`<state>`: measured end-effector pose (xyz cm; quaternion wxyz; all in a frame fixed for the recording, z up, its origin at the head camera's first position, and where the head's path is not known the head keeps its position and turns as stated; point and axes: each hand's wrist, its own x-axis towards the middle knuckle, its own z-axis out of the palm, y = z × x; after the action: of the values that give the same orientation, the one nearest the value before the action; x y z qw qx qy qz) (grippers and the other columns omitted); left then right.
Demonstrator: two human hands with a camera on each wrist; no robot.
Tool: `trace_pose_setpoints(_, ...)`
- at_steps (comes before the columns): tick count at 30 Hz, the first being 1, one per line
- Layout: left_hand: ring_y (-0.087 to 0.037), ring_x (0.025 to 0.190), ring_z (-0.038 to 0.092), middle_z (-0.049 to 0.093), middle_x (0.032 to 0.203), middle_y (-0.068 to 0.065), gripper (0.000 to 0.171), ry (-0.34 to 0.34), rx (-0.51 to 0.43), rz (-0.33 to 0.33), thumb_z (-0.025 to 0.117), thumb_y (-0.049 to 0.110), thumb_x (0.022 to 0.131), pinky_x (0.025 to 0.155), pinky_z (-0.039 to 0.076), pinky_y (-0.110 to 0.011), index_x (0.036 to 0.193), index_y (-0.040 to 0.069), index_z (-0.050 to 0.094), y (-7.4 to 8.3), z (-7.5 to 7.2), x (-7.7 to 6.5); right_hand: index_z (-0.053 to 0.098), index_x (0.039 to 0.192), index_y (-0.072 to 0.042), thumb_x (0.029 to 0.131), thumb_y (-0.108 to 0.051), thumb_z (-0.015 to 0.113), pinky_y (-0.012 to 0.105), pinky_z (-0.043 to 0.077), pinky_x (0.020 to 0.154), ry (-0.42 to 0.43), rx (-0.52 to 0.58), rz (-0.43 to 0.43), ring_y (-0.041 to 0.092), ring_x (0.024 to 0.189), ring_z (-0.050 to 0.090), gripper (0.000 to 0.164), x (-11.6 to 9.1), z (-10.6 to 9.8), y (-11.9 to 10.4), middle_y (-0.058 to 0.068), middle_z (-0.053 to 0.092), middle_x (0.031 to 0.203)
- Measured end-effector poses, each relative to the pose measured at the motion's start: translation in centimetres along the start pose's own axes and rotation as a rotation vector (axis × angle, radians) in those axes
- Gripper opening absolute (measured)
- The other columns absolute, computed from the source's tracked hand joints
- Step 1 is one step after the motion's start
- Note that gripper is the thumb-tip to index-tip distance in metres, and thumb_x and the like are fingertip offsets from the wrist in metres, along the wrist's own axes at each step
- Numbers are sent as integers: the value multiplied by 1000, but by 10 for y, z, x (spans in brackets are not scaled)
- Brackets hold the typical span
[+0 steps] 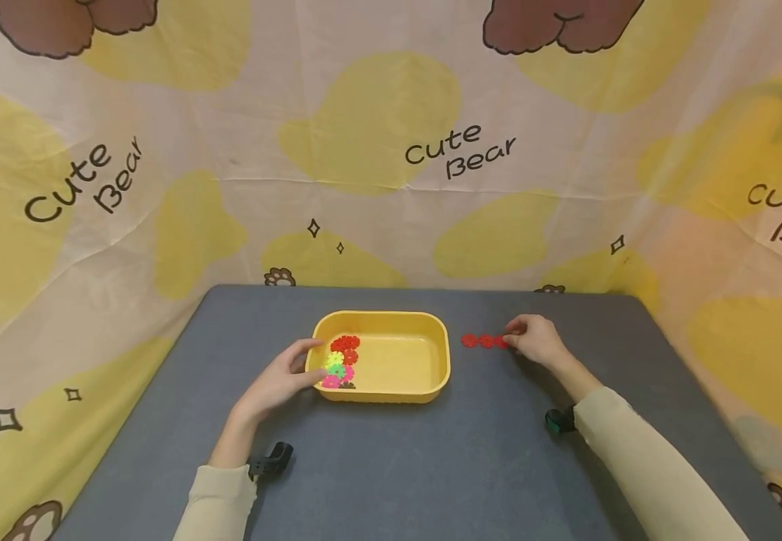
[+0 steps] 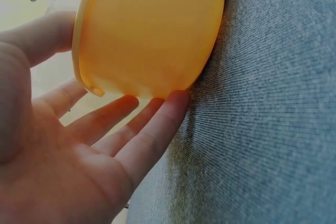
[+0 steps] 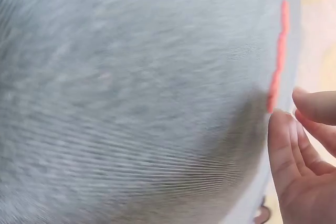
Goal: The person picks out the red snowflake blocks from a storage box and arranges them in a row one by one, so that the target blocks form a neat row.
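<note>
A shallow yellow plastic basket stands on the table, with snowflake-shaped plastic pieces in red, yellow, green and pink heaped at its left end. My left hand holds that end, thumb over the rim and the other fingers spread along the outer wall, as the left wrist view shows. Right of the basket, red snowflake pieces lie in a short row. At the row's right end is my right hand, its fingertips right at the last piece. In the right wrist view the thumb stands apart from the row.
The grey-blue table ends at a cloth backdrop with bear prints and lettering behind and at both sides. Dark wrist devices sit on my left wrist and right wrist.
</note>
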<state>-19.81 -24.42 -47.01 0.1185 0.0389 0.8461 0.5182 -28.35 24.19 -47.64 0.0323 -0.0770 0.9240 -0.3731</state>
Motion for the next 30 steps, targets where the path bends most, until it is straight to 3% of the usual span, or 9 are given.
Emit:
trace_pose_setpoints(4,-40,143,41,32,160,-10,67,6,-6,-8,75,33,92,111,36,-61,150,19,44,-1,-1,1,67,118,7,96,-11,68,35,56,62,4,-27,-37,21,70,68,29,0,-3,-12,18,71,99)
trace_pose_setpoints(13,-42,143,40,29,162,-13,68,0,5,-1,75,33,93,111,37,-61,151,18,42,-3,-2,0,71,115,0,97,-17,69,45,56,76,32,-44,-139,29,93,66,25,-8,4,-47,12,72,104)
trace_pose_setpoints(22,-37,137,49,34,159,-11,68,0,7,7,75,32,93,109,41,-58,150,17,43,-1,0,0,73,112,-4,95,-18,72,38,57,74,40,28,-178,23,89,68,21,-18,7,-81,6,73,101)
trace_pose_setpoints(30,-34,131,54,35,158,-14,68,-12,-2,16,74,32,94,108,43,-56,151,15,42,-2,0,3,72,111,-4,96,-16,72,36,57,68,6,77,-232,24,79,69,20,-22,16,-109,9,73,93)
